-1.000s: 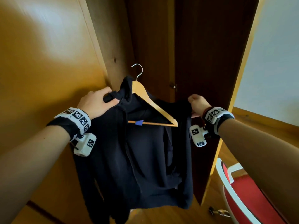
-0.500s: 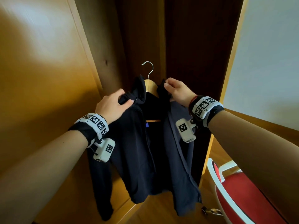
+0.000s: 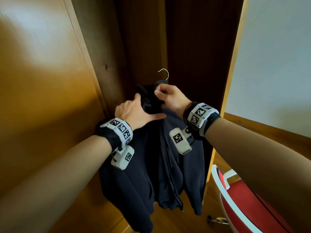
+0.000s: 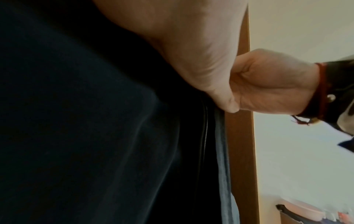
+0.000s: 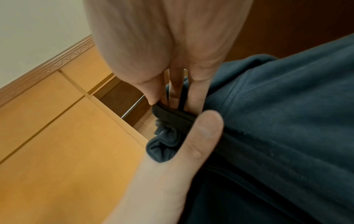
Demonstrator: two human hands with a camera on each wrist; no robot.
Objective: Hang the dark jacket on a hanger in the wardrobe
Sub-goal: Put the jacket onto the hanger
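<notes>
Jacket: the dark jacket [image 3: 161, 165] hangs draped over the hanger, held up in front of the open wardrobe [image 3: 193, 47], collar bunched between both hands.
Hanger: only its metal hook [image 3: 164, 74] shows above the collar, free in the air and not on any rail.
Left hand [image 3: 134, 111]: fingers curled round the collar fabric, thumb stretched across it.
Right hand [image 3: 170, 98]: fingers and thumb pinching the collar edge just below the hook.
Rail [image 5: 132, 108]: glimpsed inside the wardrobe in the right wrist view.
Risk: with both grips on cloth, the hanger could likely tilt or slip out, or the hook miss the rail.
Nearby: red chair [image 3: 252, 207] at the lower right.
</notes>
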